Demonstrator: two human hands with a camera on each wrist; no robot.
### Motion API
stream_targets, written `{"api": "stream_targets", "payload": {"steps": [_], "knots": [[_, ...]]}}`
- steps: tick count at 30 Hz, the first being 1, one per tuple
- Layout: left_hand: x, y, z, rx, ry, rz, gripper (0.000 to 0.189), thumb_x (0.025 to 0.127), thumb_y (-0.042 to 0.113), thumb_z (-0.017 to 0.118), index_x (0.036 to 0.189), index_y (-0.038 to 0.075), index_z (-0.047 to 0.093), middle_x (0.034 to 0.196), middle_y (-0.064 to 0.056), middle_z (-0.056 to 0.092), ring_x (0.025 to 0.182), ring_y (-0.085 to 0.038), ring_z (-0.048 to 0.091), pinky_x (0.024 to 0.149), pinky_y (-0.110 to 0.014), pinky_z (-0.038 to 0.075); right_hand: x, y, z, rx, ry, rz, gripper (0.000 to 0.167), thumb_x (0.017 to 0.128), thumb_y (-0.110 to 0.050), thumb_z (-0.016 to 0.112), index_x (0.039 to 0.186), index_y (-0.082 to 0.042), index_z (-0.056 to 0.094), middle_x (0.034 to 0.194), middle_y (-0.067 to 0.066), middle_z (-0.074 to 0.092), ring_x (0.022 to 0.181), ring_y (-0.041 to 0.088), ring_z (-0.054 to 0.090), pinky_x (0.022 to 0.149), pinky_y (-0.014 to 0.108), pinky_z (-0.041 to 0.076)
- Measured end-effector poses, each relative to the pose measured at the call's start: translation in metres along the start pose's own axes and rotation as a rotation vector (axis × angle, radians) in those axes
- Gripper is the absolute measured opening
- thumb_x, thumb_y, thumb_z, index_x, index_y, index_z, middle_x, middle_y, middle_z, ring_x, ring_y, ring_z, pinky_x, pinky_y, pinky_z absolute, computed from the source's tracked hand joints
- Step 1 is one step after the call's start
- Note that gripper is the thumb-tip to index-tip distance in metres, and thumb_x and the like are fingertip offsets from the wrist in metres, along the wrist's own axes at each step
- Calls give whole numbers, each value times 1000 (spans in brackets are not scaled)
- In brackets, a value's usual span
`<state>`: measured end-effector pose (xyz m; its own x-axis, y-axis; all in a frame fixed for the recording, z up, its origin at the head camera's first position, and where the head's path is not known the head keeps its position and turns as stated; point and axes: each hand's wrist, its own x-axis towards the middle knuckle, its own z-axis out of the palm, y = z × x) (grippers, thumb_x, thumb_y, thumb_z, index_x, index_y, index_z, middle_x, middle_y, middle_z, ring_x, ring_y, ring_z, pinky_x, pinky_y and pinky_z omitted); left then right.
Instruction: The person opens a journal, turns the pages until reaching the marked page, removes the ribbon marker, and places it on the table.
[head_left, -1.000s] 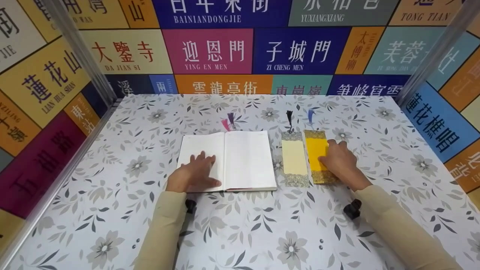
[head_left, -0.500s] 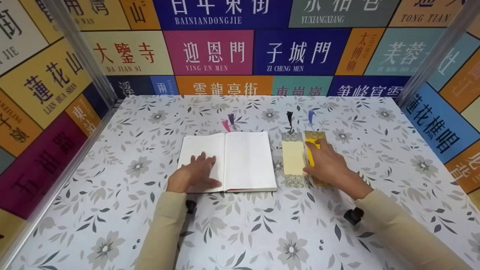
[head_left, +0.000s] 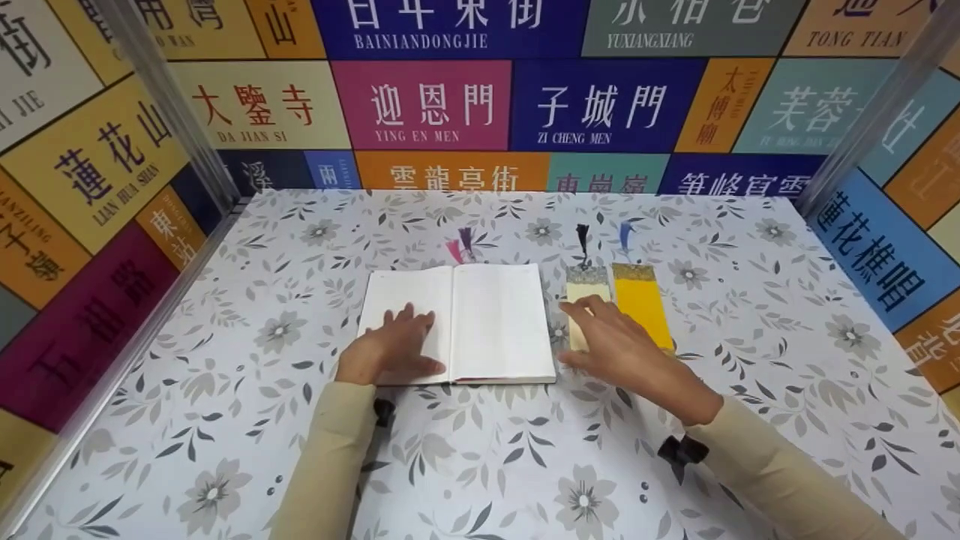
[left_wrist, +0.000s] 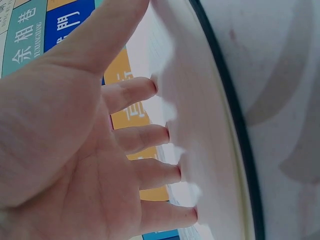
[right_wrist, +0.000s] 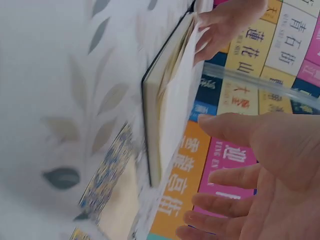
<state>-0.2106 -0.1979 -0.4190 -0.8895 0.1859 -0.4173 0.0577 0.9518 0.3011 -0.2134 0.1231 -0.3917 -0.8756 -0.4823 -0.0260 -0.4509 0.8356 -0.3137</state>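
Observation:
An open notebook with blank pages lies on the table. My left hand rests on its left page with fingers spread, their tips pressing the paper in the left wrist view. Right of the notebook lies a cream bookmark with patterned silver bands and a black tassel. My right hand is over this bookmark and hides its lower part. In the right wrist view its fingers are extended and hold nothing, apart from the bookmark. Beside it lies a yellow bookmark with a blue tassel; its lower end is hidden.
A pink tassel and a purple tassel stick out beyond the notebook's top edge. A floral cloth covers the table. Panels printed with characters stand behind and at both sides.
My right hand has moved left from the yellow bookmark to over the cream one. The yellow bookmark, bent up half a second ago, now lies flat. My left hand has stayed put.

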Motion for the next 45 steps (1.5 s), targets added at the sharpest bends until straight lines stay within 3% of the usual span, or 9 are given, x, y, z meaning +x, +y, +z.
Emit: {"api": "stream_targets", "payload": {"steps": [6, 13, 20, 29, 33, 45], "knots": [[2, 1, -1, 19, 2, 4, 92, 90, 47, 71, 160, 10, 25, 166, -28, 11, 151, -54, 11, 117, -71, 22, 6, -15, 7, -35, -10, -42, 80, 83, -35, 82, 150, -9, 46, 147, 17, 49, 131, 39, 50, 105, 57, 44], [3, -1, -1, 34, 1, 6, 92, 90, 48, 70, 160, 10, 24, 166, -28, 11, 150, -56, 12, 117, -71, 23, 18, -24, 17, -13, -81, -91, 87, 81, -41, 83, 153, -13, 42, 156, 16, 42, 143, 38, 39, 115, 60, 34], [3, 1, 1, 30, 18, 13, 91, 89, 47, 71, 159, 9, 26, 165, -29, 14, 149, -56, 15, 113, -73, 27, 28, -26, 30, -7, -116, -181, 89, 79, -42, 84, 153, -16, 42, 162, 13, 34, 151, 39, 27, 120, 63, 26], [3, -1, 1, 53, 37, 37, 89, 89, 45, 71, 157, 6, 29, 162, -32, 19, 146, -59, 22, 111, -72, 33, 37, -31, 39, 1, -154, -234, 98, 77, -47, 83, 157, -19, 35, 166, 11, 28, 154, 41, 20, 121, 65, 22], [2, -3, 0, 47, 33, 51, 90, 90, 43, 71, 157, 3, 28, 162, -35, 18, 146, -61, 19, 117, -69, 26, 42, -33, 41, 16, -182, -236, 93, 79, -46, 82, 155, -18, 38, 166, 11, 27, 154, 39, 20, 122, 64, 21], [2, -1, 1, 31, 43, 55, 90, 89, 42, 72, 157, 4, 29, 162, -34, 18, 146, -60, 19, 112, -74, 30, 41, -34, 37, 2, -294, -215, 72, 85, -34, 79, 148, -15, 50, 162, 14, 36, 150, 35, 34, 121, 57, 28]]}}
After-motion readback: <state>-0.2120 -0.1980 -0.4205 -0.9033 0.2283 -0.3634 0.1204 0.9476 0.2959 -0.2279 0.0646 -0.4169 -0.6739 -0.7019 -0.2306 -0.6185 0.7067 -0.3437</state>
